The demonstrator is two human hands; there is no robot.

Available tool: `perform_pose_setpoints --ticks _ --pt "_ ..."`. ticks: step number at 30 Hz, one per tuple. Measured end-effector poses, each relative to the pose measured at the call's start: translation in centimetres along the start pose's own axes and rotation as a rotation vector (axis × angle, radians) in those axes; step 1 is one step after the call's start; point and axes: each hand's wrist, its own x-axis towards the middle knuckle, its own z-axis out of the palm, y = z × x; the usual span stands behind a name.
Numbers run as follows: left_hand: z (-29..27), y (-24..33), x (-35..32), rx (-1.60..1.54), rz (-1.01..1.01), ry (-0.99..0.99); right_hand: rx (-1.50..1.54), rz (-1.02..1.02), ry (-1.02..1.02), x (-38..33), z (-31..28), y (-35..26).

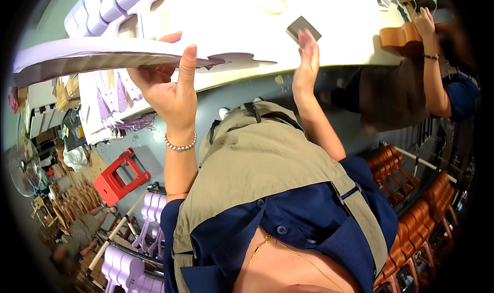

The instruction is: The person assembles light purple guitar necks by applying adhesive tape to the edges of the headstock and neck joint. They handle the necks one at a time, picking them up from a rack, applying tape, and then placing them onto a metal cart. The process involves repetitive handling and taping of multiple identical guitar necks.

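Observation:
My left hand (172,95) is closed around a lavender, guitar-shaped instrument body (103,48), seen nearly edge-on. The thumb points up on the near side, and the other fingers go behind and under. Its broad end reaches far left with a brownish underside; the thin wavy end points right. My right hand (307,61) is raised at the table's near edge, fingers stretched and slightly blurred, holding nothing that I can see. Its fingertips overlap a dark grey square sheet (304,29) on the white table (339,51); contact cannot be told.
More lavender instruments (105,7) lie at the table's far left, and a tape roll (274,3) behind. At right a co-worker's hand (424,22) is by a brown instrument body (401,39). A red stool (122,176) and racks of brown instruments (417,231) stand nearby.

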Motion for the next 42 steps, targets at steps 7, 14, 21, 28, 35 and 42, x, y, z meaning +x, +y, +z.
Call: perform_pose_setpoints --ticks 7,14,21,28,35,42 --pt "1.2 0.7 0.0 0.011 -0.012 -0.061 -0.622 -0.633 -0.421 0.6 9.0 -10.8" --pt "-1.0 -0.1 0.6 0.042 -0.025 0.051 -0.947 -0.464 -0.134 4.9 8.7 -3.9" --pt "-3.3 -0.9 -0.2 -0.005 -0.009 0.179 -0.513 -0.155 -0.198 2.9 3.5 2.9" --pt "-9.0 -1.9 -3.1 -0.186 -0.341 0.585 0.27 0.405 -0.489 -1.1 1.1 3.5" --pt "-16.6 -7.6 -11.2 -0.633 -0.962 0.942 0.314 -0.024 -0.902 -3.7 1.7 -2.9" --pt "-16.2 -13.8 -17.1 -1.012 -1.459 1.216 0.169 -0.331 -0.983 -4.9 4.2 -7.6"
